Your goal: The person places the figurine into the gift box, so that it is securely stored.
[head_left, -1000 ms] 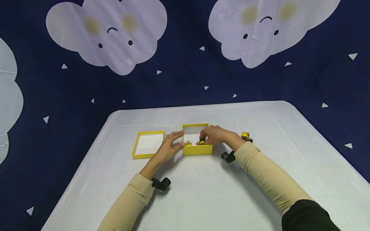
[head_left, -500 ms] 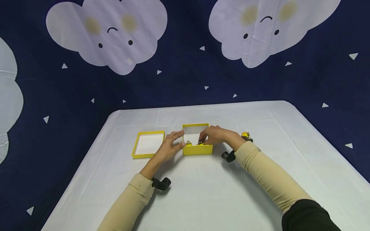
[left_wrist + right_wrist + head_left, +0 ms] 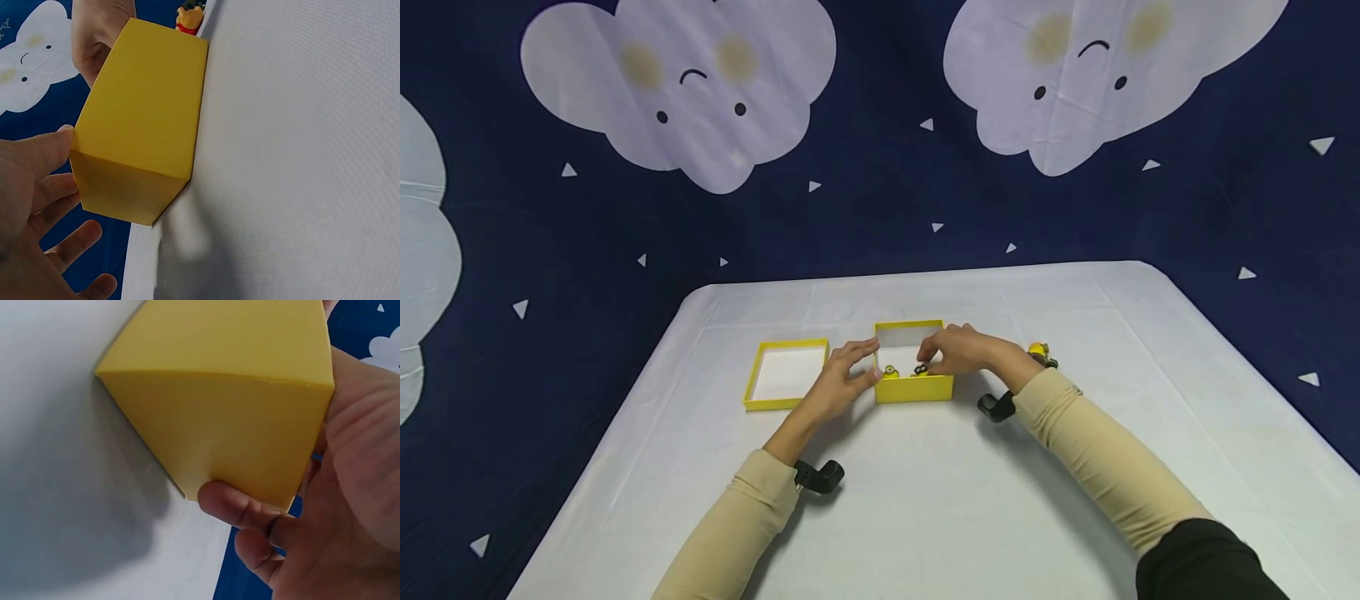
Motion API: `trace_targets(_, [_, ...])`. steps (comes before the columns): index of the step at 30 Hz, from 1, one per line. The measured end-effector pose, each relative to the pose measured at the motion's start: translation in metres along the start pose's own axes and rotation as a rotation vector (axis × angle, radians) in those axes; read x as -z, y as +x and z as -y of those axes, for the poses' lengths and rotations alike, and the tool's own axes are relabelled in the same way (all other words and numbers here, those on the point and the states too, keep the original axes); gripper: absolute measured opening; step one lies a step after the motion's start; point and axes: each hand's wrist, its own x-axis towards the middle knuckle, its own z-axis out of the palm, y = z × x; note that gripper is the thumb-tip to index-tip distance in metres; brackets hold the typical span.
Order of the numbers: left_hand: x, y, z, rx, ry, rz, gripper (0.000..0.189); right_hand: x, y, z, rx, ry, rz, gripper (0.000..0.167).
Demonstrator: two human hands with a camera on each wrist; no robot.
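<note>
An uncovered yellow box (image 3: pixel 914 390) stands on the white table. My left hand (image 3: pixel 838 383) steadies its left side, fingers nearly straight and spread; in the left wrist view the thumb touches the top edge. My right hand (image 3: pixel 958 348) reaches over the right wall. Its fingertips are on a small yellow toy figure (image 3: pixel 921 371) with dark goggles, inside near the front; the thumb is partly hidden. In the right wrist view, other fingers (image 3: pixel 231 503) lie against the outside wall. A second yellow goggled figure (image 3: pixel 891 372) sits in the box's front left corner.
The yellow-rimmed lid (image 3: pixel 786 375), white inside, lies left of the box. Beyond my right wrist stands a yellow bear figure (image 3: pixel 1038 351) in red, with a dark item beside it. A navy cloth with clouds hangs behind the table.
The goggled figure under my right hand has sunk lower behind the box's front wall and turned its goggles toward the front. My left hand has stayed in place.
</note>
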Motion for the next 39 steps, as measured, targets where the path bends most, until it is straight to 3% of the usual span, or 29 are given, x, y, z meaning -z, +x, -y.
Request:
trace_targets(11, [0.0, 0.0, 0.001, -0.004, 0.007, -0.002, 0.051, 0.005, -0.011, 0.0, -0.049, 0.089, -0.162, 0.045])
trace_targets(18, [0.0, 0.0, 0.002, -0.002, 0.002, -0.002, 0.05, 0.009, -0.023, -0.003, -0.005, 0.156, -0.278, 0.045])
trace_targets(25, [0.0, 0.001, 0.002, 0.005, -0.003, 0.0, 0.051, 0.011, -0.038, -0.01, -0.045, 0.288, -0.312, 0.046])
trace_targets(32, [0.0, -0.001, 0.0, 0.009, -0.006, -0.002, 0.051, 0.015, -0.052, -0.019, -0.07, 0.295, -0.383, 0.046])
trace_targets(39, [0.0, -0.001, 0.002, 0.009, -0.008, 0.007, 0.052, 0.016, -0.062, -0.03, -0.105, 0.317, -0.388, 0.047])
